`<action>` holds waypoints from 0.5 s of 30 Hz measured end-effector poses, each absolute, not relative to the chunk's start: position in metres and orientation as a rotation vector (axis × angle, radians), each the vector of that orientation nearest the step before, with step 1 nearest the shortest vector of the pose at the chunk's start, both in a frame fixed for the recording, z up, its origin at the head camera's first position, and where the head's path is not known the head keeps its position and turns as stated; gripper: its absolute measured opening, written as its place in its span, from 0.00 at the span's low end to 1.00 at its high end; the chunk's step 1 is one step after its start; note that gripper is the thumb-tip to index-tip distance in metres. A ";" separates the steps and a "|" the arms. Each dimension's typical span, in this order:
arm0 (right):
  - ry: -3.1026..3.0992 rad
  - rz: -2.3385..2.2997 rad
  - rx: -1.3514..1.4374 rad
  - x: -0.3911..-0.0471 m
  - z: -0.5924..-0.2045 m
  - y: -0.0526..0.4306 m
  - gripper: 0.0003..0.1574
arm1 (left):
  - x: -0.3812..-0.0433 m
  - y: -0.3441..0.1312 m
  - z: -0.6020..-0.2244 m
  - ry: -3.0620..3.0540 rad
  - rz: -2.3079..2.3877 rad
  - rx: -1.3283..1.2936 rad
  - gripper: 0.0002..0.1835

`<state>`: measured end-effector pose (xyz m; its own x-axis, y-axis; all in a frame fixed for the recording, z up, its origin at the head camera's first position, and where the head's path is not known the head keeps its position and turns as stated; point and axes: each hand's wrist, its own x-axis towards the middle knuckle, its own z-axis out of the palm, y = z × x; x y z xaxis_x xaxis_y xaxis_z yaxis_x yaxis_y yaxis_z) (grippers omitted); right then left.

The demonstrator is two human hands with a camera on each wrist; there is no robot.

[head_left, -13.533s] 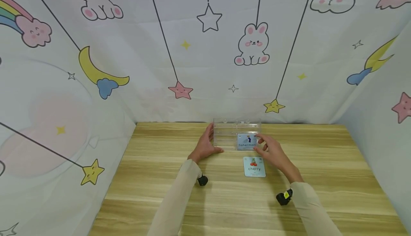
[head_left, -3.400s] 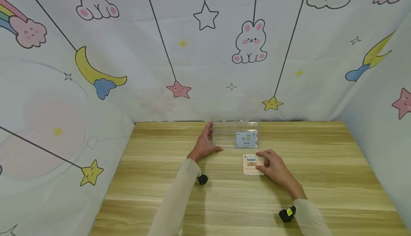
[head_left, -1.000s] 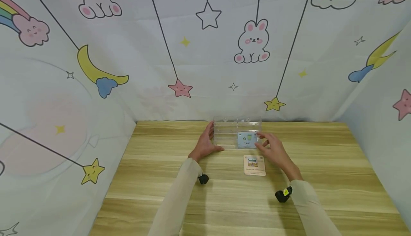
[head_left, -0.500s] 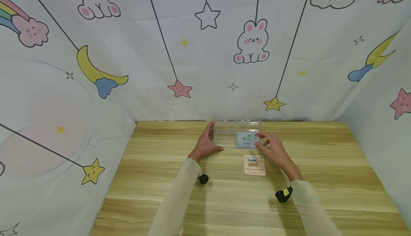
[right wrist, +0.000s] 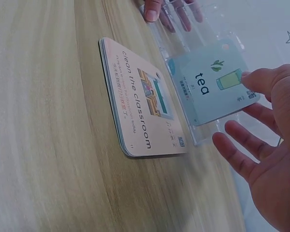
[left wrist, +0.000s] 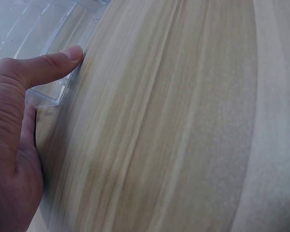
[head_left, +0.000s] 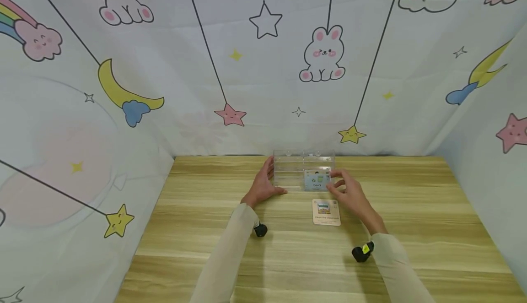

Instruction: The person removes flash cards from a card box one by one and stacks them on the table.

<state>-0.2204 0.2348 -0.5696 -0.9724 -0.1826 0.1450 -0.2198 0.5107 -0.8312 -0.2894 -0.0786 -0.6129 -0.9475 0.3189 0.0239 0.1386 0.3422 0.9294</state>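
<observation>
A clear plastic rack with stepped tiers (head_left: 288, 175) stands at the back of the table. My left hand (head_left: 263, 186) grips its left end, with the thumb (left wrist: 53, 67) along the front edge and the other fingers at the side. In the rack's lower right part leans a pale blue "tea" card (right wrist: 212, 82). My right hand (head_left: 350, 195) pinches this card at its right edge, thumb in front and forefinger behind. In the head view, the top of another card shows just above it. A stack of cards (right wrist: 140, 101), a pink "clean the classroom" card uppermost, lies before the rack.
The wood-grain table (head_left: 197, 248) runs back to a white cloth wall (head_left: 263, 78) printed with rabbits, stars and moons. More printed cloth rises at both sides. Black wrist cameras sit below each hand.
Earlier "fisherman" showed in the rack and "cherry" on the stack. The right hand has since gone from the stack to the "tea" card, whose top now sits lower, baring a card behind.
</observation>
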 end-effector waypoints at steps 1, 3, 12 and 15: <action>-2.698 1.495 0.361 -0.221 -0.570 0.234 0.23 | -0.289 -0.079 -0.613 2.437 1.658 0.416 0.68; -2.702 1.483 0.379 -0.220 -0.571 0.232 0.20 | -0.290 -0.079 -0.613 2.436 1.652 0.413 0.68; -2.717 1.419 0.429 -0.221 -0.570 0.228 0.16 | -0.292 -0.080 -0.616 2.419 1.651 0.412 0.70; -2.722 1.409 0.422 -0.222 -0.569 0.228 0.18 | -0.293 -0.081 -0.617 2.414 1.662 0.422 0.70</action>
